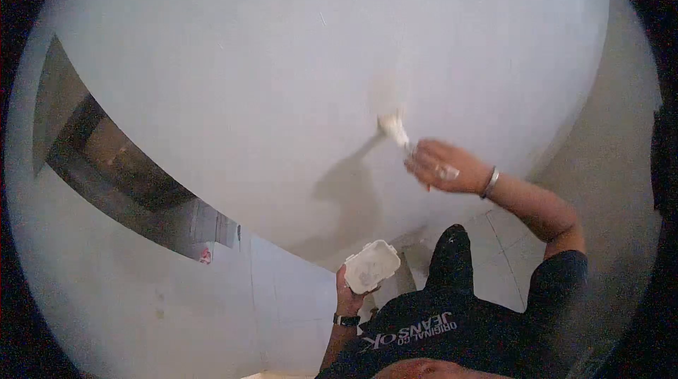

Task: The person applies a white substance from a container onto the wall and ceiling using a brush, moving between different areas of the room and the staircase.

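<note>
My right hand [445,166] is closed around the handle of a brush [393,129], whose pale, coated bristles are against or very near the white wall [268,82]. White smears show on the back of this hand, and a metal bangle circles the wrist. Lower down, my left hand [348,293] holds a white plastic container [372,266] from its left side and underneath. The container is tilted, its open top facing the camera, with a whitish coating inside. Fingers under it are mostly hidden.
A dark recess or opening [134,167] cuts diagonally across the left, with a red-and-white item [205,255] at its lower end. Tiled floor [505,245] shows below, beside my dark-clothed leg. Another wall surface curves along the right.
</note>
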`<state>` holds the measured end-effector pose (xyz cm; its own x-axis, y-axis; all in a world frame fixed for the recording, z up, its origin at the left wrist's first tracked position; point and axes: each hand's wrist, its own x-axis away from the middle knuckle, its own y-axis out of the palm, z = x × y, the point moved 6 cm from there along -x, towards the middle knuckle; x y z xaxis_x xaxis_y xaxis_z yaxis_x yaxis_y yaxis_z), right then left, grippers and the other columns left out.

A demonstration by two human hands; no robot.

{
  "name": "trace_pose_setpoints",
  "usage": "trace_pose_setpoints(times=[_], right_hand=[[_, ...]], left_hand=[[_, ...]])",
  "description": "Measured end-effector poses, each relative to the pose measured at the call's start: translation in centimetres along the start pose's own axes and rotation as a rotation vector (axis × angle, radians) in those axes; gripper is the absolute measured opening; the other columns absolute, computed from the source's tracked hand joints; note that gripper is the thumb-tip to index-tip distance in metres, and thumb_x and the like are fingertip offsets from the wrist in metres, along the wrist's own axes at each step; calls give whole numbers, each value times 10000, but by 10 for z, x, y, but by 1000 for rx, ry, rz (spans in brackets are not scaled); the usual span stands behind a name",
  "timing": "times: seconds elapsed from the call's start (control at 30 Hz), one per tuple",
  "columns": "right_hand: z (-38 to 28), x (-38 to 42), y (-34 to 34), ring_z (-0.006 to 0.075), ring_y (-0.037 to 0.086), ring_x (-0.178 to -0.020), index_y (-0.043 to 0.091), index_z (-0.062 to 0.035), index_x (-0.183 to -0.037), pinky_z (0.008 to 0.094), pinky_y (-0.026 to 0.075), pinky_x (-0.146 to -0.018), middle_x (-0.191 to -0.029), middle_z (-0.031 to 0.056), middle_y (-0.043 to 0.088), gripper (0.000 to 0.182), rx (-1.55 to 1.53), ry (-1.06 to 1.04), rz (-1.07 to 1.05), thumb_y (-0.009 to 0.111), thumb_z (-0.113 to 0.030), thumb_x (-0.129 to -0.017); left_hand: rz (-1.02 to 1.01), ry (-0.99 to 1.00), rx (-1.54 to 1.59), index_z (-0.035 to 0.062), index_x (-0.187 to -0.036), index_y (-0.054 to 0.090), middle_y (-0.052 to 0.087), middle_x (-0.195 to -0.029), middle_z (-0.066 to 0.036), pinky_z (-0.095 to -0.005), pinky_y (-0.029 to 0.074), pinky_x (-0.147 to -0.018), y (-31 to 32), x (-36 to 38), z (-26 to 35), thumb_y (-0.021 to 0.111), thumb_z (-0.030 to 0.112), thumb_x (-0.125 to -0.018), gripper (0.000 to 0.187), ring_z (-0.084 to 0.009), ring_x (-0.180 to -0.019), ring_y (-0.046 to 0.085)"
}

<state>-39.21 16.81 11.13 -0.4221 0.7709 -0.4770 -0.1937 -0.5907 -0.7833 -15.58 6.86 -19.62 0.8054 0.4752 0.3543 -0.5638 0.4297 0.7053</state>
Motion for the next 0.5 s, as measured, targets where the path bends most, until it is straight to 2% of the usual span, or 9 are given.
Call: trace_pose_setpoints(times=[0.07,0.13,0.17,0.3,0.33,0.37,0.4,0.47,0.5], right_hand=[[-4,13,16,270,585,-920,568,-27,-1051,353,517,-784,-941,104,577,321,-55,-21,4,635,-154,-764],[3,23,29,260,597,-907,574,-49,-1050,358,519,-772,-935,92,587,293,-248,85,-130,625,-148,-779],[20,22,22,255,599,-923,578,-72,-1060,367,516,-806,-960,82,596,290,-232,43,-72,615,-152,-784],[87,-32,-82,255,605,-905,572,-109,-1110,364,515,-778,-976,70,612,312,222,0,178,584,-134,-799],[102,-44,-102,281,606,-945,565,-105,-1164,397,509,-791,-1014,94,611,384,112,103,95,621,-143,-786],[102,-54,-124,274,610,-942,577,-119,-1159,384,515,-757,-1028,89,614,356,320,110,218,626,-149,-808],[102,-60,-141,269,610,-923,583,-109,-1142,379,515,-751,-1027,91,614,316,303,100,331,623,-172,-834],[94,-62,-144,262,606,-824,574,-94,-1086,367,510,-686,-906,77,602,286,384,52,461,589,-141,-805],[94,-60,-121,264,608,-832,573,-89,-1085,365,510,-694,-905,82,599,294,295,108,303,599,-141,-797]], left_hand=[[80,2,17,151,-1356,398,518,-1311,-103,-565,551,-732,2,4,1,363,527,-917,579,-346,-1114,571],[84,-22,42,153,-1357,397,509,-1320,-104,-569,551,-726,-8,-2,-6,361,534,-915,586,-353,-1122,564],[84,-36,71,155,-1358,396,501,-1328,-106,-574,550,-720,-10,-4,-8,358,542,-912,592,-360,-1130,556],[65,70,-73,156,-1360,392,494,-1332,-120,-583,544,-730,2,4,-2,359,533,-911,587,-363,-1147,542],[61,24,-16,156,-1364,386,492,-1333,-126,-582,544,-732,0,2,-6,361,532,-912,588,-363,-1148,541],[56,-20,40,156,-1367,381,490,-1334,-132,-581,544,-735,-3,1,-8,363,530,-912,589,-363,-1150,540],[59,-20,39,156,-1367,381,490,-1334,-132,-581,544,-735,-5,0,-9,363,530,-912,589,-363,-1150,540],[24,33,47,149,-1367,380,492,-1330,-138,-563,558,-715,-5,1,-10,362,520,-914,586,-363,-1136,551],[25,31,49,149,-1367,380,492,-1330,-138,-563,558,-715,0,3,-10,362,520,-914,586,-363,-1136,551]])
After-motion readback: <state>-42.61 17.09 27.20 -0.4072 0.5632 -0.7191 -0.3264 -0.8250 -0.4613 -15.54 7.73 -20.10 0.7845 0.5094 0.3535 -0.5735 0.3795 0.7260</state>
